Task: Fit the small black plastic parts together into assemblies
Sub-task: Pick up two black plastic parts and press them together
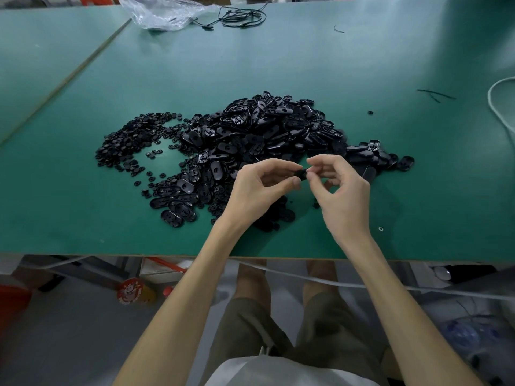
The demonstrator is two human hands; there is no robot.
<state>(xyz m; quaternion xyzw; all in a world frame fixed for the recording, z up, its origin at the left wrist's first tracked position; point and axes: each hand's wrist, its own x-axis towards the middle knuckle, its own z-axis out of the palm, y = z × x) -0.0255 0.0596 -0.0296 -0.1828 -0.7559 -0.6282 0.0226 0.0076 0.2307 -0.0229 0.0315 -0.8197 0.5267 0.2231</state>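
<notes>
Fingers (289, 181) of the left hand (259, 188) and right hand (344, 190) pinch a small black part (302, 174) between them, above the desk (306, 65) near its front edge (the joint itself is hidden). Likely mid-fit; next comes a firm squeeze. Heaps of oval pieces (264, 129) and round pieces (131, 143) lie just beyond, nothing obstructing.

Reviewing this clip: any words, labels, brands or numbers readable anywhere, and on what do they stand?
No text can be read.
Red round object under the table: printed picture, any lettering too blurred.
Pile of black parts, and the black piece pinched by left hand and right hand: no markings visible.
</notes>
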